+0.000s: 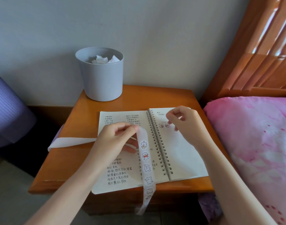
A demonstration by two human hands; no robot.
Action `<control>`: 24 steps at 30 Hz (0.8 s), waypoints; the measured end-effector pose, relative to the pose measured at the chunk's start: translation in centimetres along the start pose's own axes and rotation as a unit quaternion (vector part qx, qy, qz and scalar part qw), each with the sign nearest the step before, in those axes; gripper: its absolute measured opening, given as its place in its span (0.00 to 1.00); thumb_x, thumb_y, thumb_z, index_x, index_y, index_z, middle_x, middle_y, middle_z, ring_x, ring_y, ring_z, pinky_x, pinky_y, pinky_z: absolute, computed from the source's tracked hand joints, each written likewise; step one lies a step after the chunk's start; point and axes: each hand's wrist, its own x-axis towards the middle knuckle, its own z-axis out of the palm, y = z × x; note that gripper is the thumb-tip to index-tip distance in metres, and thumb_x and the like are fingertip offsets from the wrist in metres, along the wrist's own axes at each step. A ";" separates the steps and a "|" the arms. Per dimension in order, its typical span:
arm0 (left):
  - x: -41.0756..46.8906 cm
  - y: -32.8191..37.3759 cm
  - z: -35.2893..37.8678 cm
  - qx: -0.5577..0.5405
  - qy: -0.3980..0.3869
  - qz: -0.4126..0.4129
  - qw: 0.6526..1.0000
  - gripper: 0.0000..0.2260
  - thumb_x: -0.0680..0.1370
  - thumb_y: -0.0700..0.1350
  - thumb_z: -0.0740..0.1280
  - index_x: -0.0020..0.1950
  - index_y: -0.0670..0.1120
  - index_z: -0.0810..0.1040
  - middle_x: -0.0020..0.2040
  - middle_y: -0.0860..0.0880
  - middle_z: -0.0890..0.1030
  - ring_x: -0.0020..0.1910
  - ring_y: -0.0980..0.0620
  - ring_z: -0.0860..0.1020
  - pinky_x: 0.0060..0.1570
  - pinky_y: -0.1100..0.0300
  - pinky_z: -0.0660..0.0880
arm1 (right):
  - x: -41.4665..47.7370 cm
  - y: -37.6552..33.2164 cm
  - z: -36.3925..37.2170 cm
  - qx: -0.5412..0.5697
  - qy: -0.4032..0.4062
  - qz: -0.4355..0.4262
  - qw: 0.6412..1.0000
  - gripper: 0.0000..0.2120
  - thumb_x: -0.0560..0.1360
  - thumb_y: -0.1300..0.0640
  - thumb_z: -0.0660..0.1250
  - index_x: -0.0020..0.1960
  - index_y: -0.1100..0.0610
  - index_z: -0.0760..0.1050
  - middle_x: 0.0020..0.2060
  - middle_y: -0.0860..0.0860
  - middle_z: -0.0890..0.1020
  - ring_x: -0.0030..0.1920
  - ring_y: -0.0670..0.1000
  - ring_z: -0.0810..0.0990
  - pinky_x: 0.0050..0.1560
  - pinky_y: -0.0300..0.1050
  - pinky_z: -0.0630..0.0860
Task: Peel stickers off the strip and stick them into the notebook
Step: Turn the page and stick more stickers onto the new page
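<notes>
An open spiral notebook lies on the wooden nightstand; its left page carries handwriting, its right page is mostly blank. My left hand pinches a white sticker strip printed with bear stickers; the strip hangs over the left page and off the front edge. The used, blank part of the strip trails to the left. My right hand hovers over the top of the right page, fingers curled, fingertips at two small bear stickers stuck there. Whether it holds a sticker is hidden.
A grey bin with crumpled paper stands at the back left of the nightstand. A bed with a pink cover and a wooden headboard lies right. A purple rolled mat leans at the left.
</notes>
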 end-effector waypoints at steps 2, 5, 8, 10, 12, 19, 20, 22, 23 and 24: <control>-0.1 0.3 0.0 -0.018 0.004 0.006 1.000 0.08 0.79 0.45 0.65 0.50 0.44 0.83 0.41 0.46 0.86 0.37 0.48 0.84 0.35 0.62 0.81 | -0.9 -1.3 0.0 0.067 -0.051 -0.010 0.996 0.05 0.76 0.55 0.66 0.46 0.56 0.78 0.36 0.50 0.84 0.31 0.45 0.77 0.30 0.37 0.70; -0.2 0.6 0.0 -0.028 0.018 0.023 0.999 0.08 0.79 0.45 0.64 0.49 0.45 0.83 0.40 0.46 0.86 0.37 0.49 0.84 0.35 0.63 0.81 | -2.5 -2.9 0.5 0.141 -0.159 -0.011 0.977 0.07 0.76 0.54 0.66 0.47 0.58 0.78 0.37 0.51 0.85 0.34 0.48 0.81 0.33 0.40 0.76; -0.3 0.7 -0.1 -0.031 0.035 0.034 0.998 0.08 0.79 0.45 0.64 0.47 0.47 0.83 0.39 0.48 0.86 0.36 0.50 0.85 0.34 0.63 0.81 | -3.3 -3.7 0.5 0.165 -0.206 -0.005 0.964 0.08 0.73 0.56 0.69 0.48 0.61 0.76 0.36 0.51 0.85 0.35 0.49 0.82 0.36 0.40 0.78; -0.3 0.7 -0.2 -0.029 0.044 0.033 0.998 0.07 0.79 0.45 0.64 0.48 0.47 0.82 0.39 0.48 0.86 0.35 0.51 0.85 0.32 0.65 0.79 | -3.4 -3.8 0.3 0.186 -0.226 0.013 0.956 0.09 0.72 0.58 0.71 0.48 0.62 0.75 0.37 0.53 0.85 0.35 0.49 0.83 0.37 0.41 0.78; -0.3 0.6 -0.2 -0.031 0.047 0.032 0.998 0.07 0.78 0.46 0.65 0.49 0.46 0.82 0.40 0.47 0.86 0.35 0.51 0.85 0.32 0.65 0.79 | -3.5 -3.9 0.0 0.199 -0.243 0.020 0.949 0.09 0.71 0.61 0.72 0.47 0.62 0.75 0.39 0.55 0.86 0.36 0.50 0.83 0.37 0.42 0.78; -0.4 0.8 0.0 -0.041 0.017 0.013 0.999 0.13 0.78 0.50 0.63 0.47 0.43 0.83 0.39 0.47 0.86 0.37 0.51 0.85 0.36 0.60 0.81 | -3.8 -4.0 0.0 0.204 -0.220 -0.005 0.954 0.04 0.70 0.64 0.72 0.45 0.59 0.81 0.38 0.55 0.85 0.34 0.48 0.81 0.35 0.39 0.78; -0.4 0.9 0.0 -0.037 0.001 0.007 0.999 0.13 0.78 0.51 0.63 0.46 0.44 0.83 0.39 0.47 0.86 0.38 0.51 0.85 0.37 0.60 0.81 | -3.8 -4.0 0.0 0.201 -0.211 -0.007 0.956 0.04 0.70 0.64 0.72 0.45 0.59 0.81 0.37 0.54 0.85 0.33 0.47 0.81 0.35 0.38 0.78; -0.5 1.0 0.1 -0.019 -0.020 0.007 1.000 0.10 0.77 0.49 0.66 0.46 0.46 0.83 0.40 0.49 0.86 0.39 0.54 0.85 0.34 0.66 0.79 | -3.7 -3.9 0.0 0.196 -0.203 -0.014 0.959 0.04 0.70 0.65 0.72 0.45 0.60 0.81 0.35 0.52 0.85 0.31 0.45 0.79 0.35 0.37 0.78; -0.6 1.0 0.1 -0.017 -0.026 0.010 0.999 0.07 0.76 0.47 0.67 0.46 0.46 0.83 0.40 0.49 0.86 0.39 0.55 0.85 0.34 0.68 0.78 | -3.7 -3.9 0.0 0.192 -0.203 -0.016 0.960 0.03 0.70 0.64 0.72 0.45 0.60 0.82 0.34 0.52 0.84 0.30 0.44 0.79 0.35 0.37 0.78; -0.6 1.0 0.2 -0.016 -0.029 0.014 0.999 0.06 0.76 0.45 0.68 0.46 0.45 0.83 0.40 0.49 0.86 0.39 0.55 0.85 0.34 0.69 0.78 | -3.7 -3.8 0.0 0.187 -0.202 -0.018 0.961 0.03 0.71 0.64 0.72 0.45 0.60 0.82 0.34 0.52 0.84 0.30 0.44 0.79 0.35 0.36 0.78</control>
